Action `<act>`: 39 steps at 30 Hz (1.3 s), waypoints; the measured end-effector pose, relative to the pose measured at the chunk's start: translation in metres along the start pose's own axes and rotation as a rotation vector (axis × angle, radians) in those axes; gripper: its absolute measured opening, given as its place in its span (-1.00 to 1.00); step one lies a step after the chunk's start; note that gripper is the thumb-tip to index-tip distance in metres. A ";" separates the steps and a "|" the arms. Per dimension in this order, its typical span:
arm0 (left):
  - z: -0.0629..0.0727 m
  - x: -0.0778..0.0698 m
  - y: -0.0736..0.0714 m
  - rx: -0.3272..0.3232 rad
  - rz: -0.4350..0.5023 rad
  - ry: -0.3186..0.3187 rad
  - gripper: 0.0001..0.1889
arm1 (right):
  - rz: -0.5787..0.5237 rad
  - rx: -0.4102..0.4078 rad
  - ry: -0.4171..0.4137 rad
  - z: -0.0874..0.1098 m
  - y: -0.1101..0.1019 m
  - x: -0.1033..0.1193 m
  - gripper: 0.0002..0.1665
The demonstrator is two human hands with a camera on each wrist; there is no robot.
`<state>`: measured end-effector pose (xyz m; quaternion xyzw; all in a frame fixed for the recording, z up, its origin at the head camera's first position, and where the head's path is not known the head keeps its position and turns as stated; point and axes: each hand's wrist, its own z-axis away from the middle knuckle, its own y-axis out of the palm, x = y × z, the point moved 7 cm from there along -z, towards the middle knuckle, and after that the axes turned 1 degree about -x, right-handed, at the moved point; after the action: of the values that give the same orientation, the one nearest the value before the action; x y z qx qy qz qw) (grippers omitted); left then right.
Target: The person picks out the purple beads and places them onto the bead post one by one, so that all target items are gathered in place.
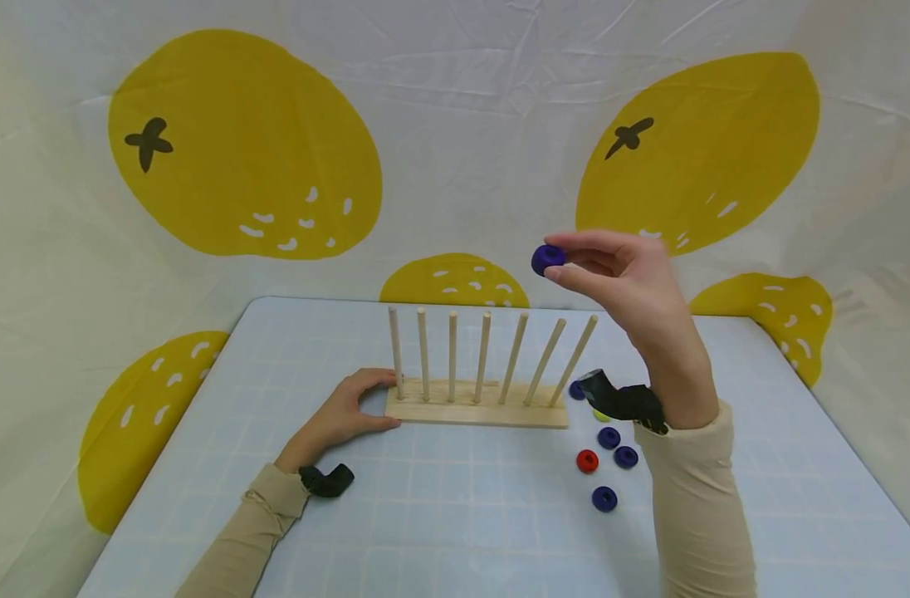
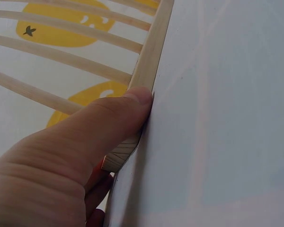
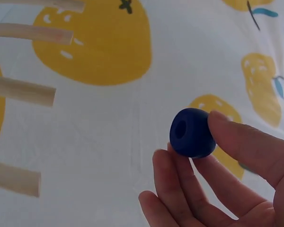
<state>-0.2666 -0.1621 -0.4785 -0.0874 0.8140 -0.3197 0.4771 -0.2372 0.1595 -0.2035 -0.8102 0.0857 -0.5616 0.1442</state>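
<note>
My right hand (image 1: pixel 619 270) pinches a dark blue bead (image 1: pixel 548 260) between thumb and fingers, held up above the peg tops. In the right wrist view the hole of the blue bead (image 3: pixel 181 128) faces left, toward the ends of the wooden pegs (image 3: pixel 23 90). A wooden rack (image 1: pixel 477 414) with a row of several upright pegs stands on the table. At its left end my left hand (image 1: pixel 348 407) grips the base, the thumb along the front edge and the fingers behind. The left wrist view shows the thumb pressed on the base (image 2: pixel 151 56); the other fingers are mostly hidden.
Right of the rack lie several blue beads (image 1: pixel 609 438), a red bead (image 1: pixel 587 461) and a yellow bead (image 1: pixel 601 415) partly covered by the right wrist's black strap (image 1: pixel 623 402). Behind the pale table (image 1: pixel 455 515) hangs a white curtain (image 1: pixel 470 166) with yellow fruit prints.
</note>
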 end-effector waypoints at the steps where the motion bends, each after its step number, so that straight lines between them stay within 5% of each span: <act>1: 0.000 0.000 -0.001 0.002 0.003 0.000 -0.32 | -0.014 0.009 -0.001 -0.002 0.003 0.001 -0.62; 14: -0.002 -0.004 -0.001 0.000 0.023 0.017 -0.34 | -0.157 0.117 -0.070 -0.022 0.045 0.010 -0.63; 21: -0.001 -0.036 -0.009 -0.012 0.009 0.045 -0.37 | -0.226 0.160 -0.152 -0.032 0.065 0.013 -0.64; 27: 0.000 -0.006 -0.002 -0.033 -0.007 0.046 -0.32 | -0.303 0.198 -0.291 -0.040 0.084 0.016 -0.64; 39: -0.001 -0.002 -0.002 -0.001 0.029 0.015 -0.35 | -0.344 0.290 -0.507 -0.045 0.115 0.015 -0.65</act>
<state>-0.2671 -0.1624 -0.4755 -0.0734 0.8190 -0.3130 0.4753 -0.2713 0.0402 -0.2137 -0.8977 -0.1718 -0.3647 0.1778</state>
